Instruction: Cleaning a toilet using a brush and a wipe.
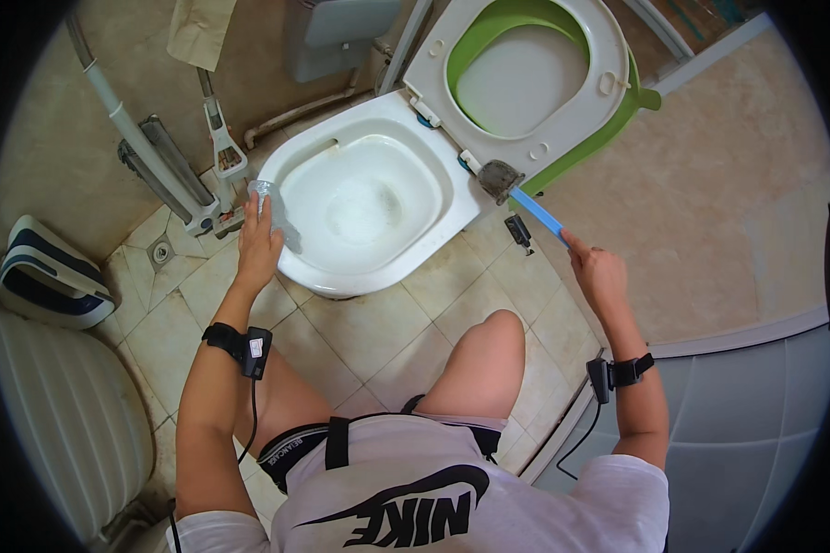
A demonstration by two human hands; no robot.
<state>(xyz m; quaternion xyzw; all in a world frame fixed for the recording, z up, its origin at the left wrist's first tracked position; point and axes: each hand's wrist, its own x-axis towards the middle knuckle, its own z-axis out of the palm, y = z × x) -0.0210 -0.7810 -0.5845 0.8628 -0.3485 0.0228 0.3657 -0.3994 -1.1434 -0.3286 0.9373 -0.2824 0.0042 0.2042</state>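
A white ceramic toilet bowl [370,197] with foamy, bubbly water stands before me. On its left rim, my left hand [257,238] holds a crumpled piece of clear plastic [285,225], fingers stretched along it. My right hand [597,273] grips the blue handle of a toilet brush [539,216]. The brush's dark grey head is by the seat hinge, at the bowl's right rear corner; whether it touches the rim I cannot tell. Raised behind the bowl is the white toilet seat [432,66], with a green-edged lid [612,131] behind it.
A small black bottle [519,231] stands on the tiled floor right of the bowl. Mops [173,173] lean at the left wall near a floor drain [160,254]. A blue-and-white plastic item [55,276] and a ribbed white tub [69,401] are at left. A grey cistern [342,38] hangs behind.
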